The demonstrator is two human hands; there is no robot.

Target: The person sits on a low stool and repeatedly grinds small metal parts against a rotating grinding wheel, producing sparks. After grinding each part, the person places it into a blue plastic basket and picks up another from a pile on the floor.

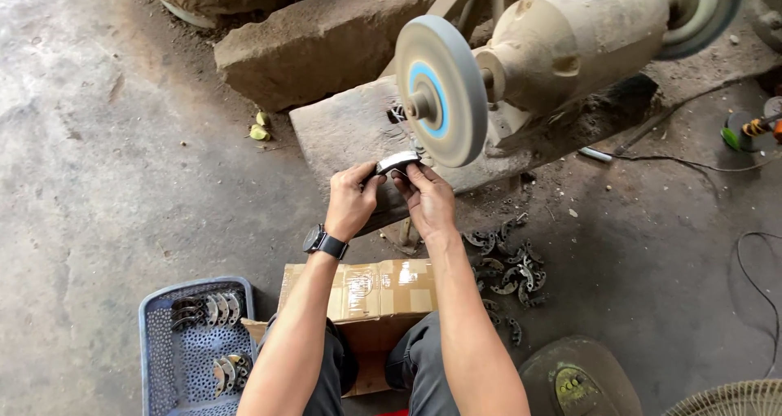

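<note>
Both hands hold one small curved metal piece (pixel 397 162), shiny on its outer face. My left hand (pixel 352 198), with a black watch on the wrist, pinches its left end. My right hand (pixel 427 196) grips its right end. The piece sits just below and left of the rim of a grey buffing wheel (pixel 441 90) with a blue centre. I cannot tell if it touches the wheel. The wheel is mounted on a dusty bench grinder motor (pixel 570 37).
A blue perforated basket (pixel 155 344) at lower left holds several curved metal pieces. A taped cardboard box (pixel 375 290) lies between my knees. A heap of dark metal pieces (pixel 509 269) lies on the concrete floor to the right. Stone blocks (pixel 326 37) and cables (pixel 757 253) lie around.
</note>
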